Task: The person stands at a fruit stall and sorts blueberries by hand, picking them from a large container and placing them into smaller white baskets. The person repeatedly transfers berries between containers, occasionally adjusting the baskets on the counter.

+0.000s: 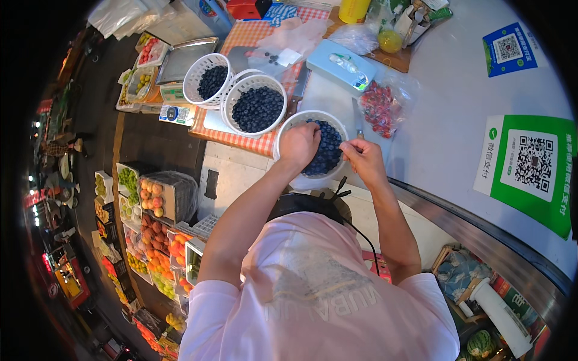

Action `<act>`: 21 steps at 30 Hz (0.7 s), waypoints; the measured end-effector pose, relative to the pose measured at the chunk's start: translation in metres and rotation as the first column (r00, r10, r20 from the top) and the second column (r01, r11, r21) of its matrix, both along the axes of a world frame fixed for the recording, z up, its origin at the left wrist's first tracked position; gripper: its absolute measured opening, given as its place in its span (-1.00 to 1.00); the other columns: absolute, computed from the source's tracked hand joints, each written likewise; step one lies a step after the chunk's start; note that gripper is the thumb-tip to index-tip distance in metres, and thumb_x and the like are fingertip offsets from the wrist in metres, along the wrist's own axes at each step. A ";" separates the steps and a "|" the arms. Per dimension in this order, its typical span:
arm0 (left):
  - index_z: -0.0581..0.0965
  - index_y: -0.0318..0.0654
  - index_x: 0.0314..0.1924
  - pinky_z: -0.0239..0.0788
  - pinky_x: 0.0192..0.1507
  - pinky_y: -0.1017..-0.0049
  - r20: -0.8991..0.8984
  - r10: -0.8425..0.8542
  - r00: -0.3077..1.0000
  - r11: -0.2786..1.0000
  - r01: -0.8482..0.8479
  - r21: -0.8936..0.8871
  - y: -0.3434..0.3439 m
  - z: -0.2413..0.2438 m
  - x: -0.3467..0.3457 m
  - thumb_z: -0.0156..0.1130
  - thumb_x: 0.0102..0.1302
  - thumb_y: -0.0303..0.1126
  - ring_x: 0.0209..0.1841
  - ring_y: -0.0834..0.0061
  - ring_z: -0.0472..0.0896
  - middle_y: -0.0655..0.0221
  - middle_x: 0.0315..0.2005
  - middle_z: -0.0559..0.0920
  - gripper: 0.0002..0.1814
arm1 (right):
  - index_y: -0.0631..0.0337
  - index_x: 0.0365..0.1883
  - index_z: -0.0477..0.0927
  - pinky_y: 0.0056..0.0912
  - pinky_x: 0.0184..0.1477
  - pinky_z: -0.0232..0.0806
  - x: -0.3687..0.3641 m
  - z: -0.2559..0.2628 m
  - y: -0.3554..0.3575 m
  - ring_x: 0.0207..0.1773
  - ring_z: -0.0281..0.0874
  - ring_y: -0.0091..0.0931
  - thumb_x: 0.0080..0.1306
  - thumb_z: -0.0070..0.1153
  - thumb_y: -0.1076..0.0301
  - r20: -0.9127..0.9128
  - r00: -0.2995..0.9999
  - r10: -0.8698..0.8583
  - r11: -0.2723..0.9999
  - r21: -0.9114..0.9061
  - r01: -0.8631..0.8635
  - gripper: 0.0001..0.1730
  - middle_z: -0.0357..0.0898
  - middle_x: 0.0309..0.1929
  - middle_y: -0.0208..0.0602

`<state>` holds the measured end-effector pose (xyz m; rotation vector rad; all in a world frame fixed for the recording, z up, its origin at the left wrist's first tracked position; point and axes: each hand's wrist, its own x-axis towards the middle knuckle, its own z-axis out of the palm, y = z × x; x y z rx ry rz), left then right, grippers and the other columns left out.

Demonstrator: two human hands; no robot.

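A round white plastic basket (344,127) of blueberries (324,151) stands before me at the counter's edge. My left hand (301,143) reaches over its left side, fingers curled down at the berries; whether it holds any is hidden. At the basket's right rim is my right hand (361,158), thumb and fingertips close together; I cannot tell if a berry is between them. Two more white plastic baskets with blueberries, a middle one (284,101) and a farther one (188,74), stand to the left on a checked cloth (253,143).
A knife (358,118) lies right of the near basket, beside a clear bag of red fruit (381,108). Behind are a light blue tissue box (342,65) and a wooden board (399,60). A metal tray (185,58) stands far left; fruit crates (156,243) line the lower left.
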<state>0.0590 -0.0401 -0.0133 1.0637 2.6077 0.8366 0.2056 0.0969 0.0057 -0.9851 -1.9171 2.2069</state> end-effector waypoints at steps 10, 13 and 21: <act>0.70 -0.29 -0.10 0.48 -0.18 0.55 0.635 -0.017 0.772 0.971 -0.139 0.196 0.008 0.023 0.013 0.31 0.36 -0.30 -0.32 0.62 0.66 0.34 -0.40 0.73 -0.77 | 0.28 -0.35 0.59 -0.60 -0.65 -0.12 0.005 0.015 -0.002 -0.68 0.09 -0.74 0.41 0.21 -0.02 0.014 0.983 -0.181 0.777 -0.611 0.152 -0.54 0.41 -0.56 -0.52; 0.67 -0.25 0.04 0.41 -0.24 0.61 0.831 -0.251 0.496 0.868 -0.265 0.421 0.000 0.034 0.033 0.28 0.40 -0.38 -0.32 0.69 0.58 0.51 -0.37 0.70 -0.75 | 0.24 -0.39 0.58 -0.59 -0.66 -0.13 0.001 0.012 -0.004 -0.70 0.07 -0.73 0.41 0.20 -0.04 0.014 0.984 -0.179 0.787 -0.597 0.152 -0.53 0.40 -0.59 -0.51; 0.66 -0.24 0.00 0.25 -0.46 0.69 0.832 -0.213 0.511 0.857 -0.311 0.411 -0.015 0.030 0.037 0.33 0.36 -0.43 -0.44 0.78 0.44 0.51 -0.36 0.66 -0.77 | 0.25 -0.42 0.59 -0.59 -0.67 -0.09 -0.008 0.026 -0.011 -0.71 0.09 -0.72 0.43 0.17 -0.05 -0.009 0.988 -0.152 0.874 -0.468 0.130 -0.51 0.39 -0.62 -0.47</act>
